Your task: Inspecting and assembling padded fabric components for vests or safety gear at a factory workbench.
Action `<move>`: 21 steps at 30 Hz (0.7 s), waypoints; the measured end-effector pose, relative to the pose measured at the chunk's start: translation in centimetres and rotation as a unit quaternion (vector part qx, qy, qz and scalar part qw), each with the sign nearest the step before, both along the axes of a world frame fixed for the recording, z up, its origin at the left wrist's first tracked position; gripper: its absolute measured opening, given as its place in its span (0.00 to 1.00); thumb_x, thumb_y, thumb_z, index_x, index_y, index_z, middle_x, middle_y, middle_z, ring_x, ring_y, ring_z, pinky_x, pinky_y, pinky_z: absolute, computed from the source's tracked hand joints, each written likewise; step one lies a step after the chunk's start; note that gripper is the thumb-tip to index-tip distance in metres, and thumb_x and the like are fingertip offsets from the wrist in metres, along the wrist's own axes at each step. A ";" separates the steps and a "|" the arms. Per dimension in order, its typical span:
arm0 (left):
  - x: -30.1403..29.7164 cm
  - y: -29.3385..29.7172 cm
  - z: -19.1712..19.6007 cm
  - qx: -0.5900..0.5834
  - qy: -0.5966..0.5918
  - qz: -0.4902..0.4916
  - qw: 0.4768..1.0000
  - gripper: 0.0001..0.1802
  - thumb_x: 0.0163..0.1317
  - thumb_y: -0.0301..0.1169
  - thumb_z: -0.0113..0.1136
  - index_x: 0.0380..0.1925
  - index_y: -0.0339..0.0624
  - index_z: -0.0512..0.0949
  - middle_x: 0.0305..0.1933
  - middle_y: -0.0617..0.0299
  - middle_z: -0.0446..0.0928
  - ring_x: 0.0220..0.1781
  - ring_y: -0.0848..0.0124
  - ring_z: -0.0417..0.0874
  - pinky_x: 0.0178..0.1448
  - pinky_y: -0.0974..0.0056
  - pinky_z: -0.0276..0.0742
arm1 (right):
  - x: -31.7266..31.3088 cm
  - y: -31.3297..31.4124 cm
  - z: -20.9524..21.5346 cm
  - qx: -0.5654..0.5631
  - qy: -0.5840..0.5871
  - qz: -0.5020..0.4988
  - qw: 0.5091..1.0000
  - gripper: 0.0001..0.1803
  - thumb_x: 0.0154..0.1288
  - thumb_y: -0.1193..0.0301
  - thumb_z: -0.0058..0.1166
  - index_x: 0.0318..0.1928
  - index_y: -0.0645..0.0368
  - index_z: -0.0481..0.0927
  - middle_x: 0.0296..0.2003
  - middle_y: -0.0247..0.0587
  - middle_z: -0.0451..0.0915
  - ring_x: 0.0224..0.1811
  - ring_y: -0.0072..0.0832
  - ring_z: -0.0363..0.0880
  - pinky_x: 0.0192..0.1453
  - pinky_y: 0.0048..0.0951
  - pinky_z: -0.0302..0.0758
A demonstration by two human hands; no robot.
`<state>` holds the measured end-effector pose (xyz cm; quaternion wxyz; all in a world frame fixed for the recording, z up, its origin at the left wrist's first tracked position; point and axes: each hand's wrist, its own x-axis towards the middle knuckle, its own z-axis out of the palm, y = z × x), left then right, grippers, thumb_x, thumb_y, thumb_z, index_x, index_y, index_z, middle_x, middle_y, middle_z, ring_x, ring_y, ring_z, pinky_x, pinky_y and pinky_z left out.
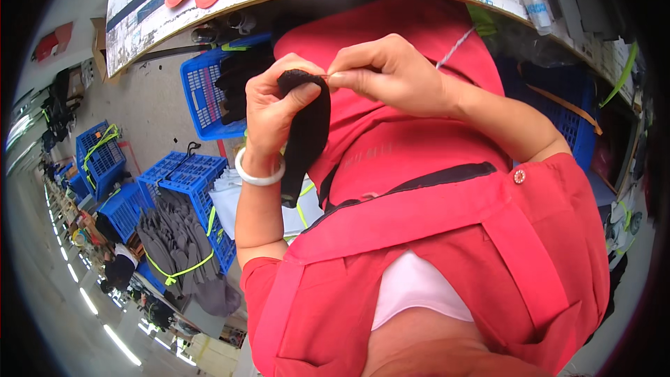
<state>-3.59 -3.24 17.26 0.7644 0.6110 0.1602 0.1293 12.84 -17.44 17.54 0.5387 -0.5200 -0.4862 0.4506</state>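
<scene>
Both hands (328,91) pinched on black sock (307,132).

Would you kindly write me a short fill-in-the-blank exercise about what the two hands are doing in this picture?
1. The left hand grips a dark sock whose colour is ____.
2. The left wrist wears a white ____.
3. The right hand pinches at the sock's ____ edge.
4. The crates on the floor are ____ in colour.

Missing words: black; bangle; top; blue
</scene>
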 end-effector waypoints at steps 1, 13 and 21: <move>0.0 -0.6 -0.1 -0.010 -0.013 0.025 1.000 0.07 0.57 0.24 0.65 0.34 0.33 0.80 0.34 0.62 0.80 0.36 0.75 0.78 0.44 0.72 0.72 | 0.0 0.0 0.1 -0.080 0.207 0.024 0.975 0.11 0.71 0.69 0.51 0.37 0.64 0.80 0.18 0.33 0.73 0.17 0.19 0.68 0.22 0.21 0.62; -0.8 -0.8 -0.3 -0.067 0.011 0.111 0.992 0.09 0.65 0.28 0.60 0.41 0.34 0.81 0.35 0.67 0.80 0.36 0.80 0.78 0.44 0.75 0.72 | 5.2 0.4 -1.7 -0.090 -0.193 0.020 0.977 0.10 0.70 0.71 0.51 0.44 0.65 0.79 0.36 0.39 0.82 0.40 0.24 0.79 0.48 0.25 0.74; -0.4 -2.6 -1.1 -0.018 0.068 0.080 0.994 0.10 0.60 0.25 0.65 0.42 0.34 0.82 0.35 0.67 0.80 0.40 0.80 0.78 0.46 0.75 0.73 | 4.4 0.0 0.8 -0.018 -0.233 0.015 0.972 0.10 0.67 0.69 0.54 0.44 0.61 0.79 0.32 0.49 0.81 0.33 0.39 0.81 0.39 0.32 0.76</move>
